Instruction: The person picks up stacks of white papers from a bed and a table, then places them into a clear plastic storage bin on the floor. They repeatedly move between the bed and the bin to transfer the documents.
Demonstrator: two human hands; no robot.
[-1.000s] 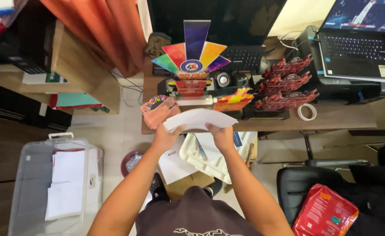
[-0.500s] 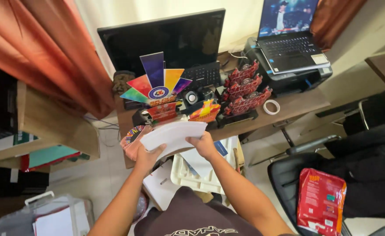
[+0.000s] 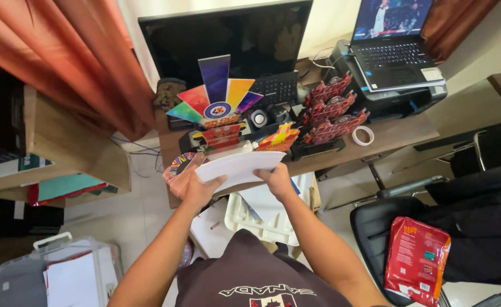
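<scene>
1. The person's left hand (image 3: pixel 196 186) grasps the left end of a stack of white sheets (image 3: pixel 240 166), thumb on top and fingers curled underneath.
2. The right hand (image 3: pixel 276 181) pinches the right end of the same stack, its fingers closed around the edge.
3. The stack is held in the air, bowed slightly upward, just above the front edge of the wooden desk (image 3: pixel 398 132), near its left front corner.
4. A round, colourful printed piece (image 3: pixel 177 165) lies at the desk's left front edge, partly hidden by the left hand.
5. Behind the stack stands a fan-shaped display of coloured panels (image 3: pixel 215 96), with dark red cut-out pieces (image 3: pixel 333 111) in a row to its right.
6. A roll of tape (image 3: pixel 363 135) lies near the front edge, right of the cut-outs.
7. A dark monitor (image 3: pixel 228 42) stands along the desk's back edge; a laptop (image 3: pixel 395 48) sits on a printer (image 3: pixel 398 96) at the right end.
8. Below the hands, off the desk, is a white tray (image 3: pixel 250 219).
9. A red packet (image 3: pixel 416 260) lies on a black chair (image 3: pixel 370 227) to the right.
</scene>
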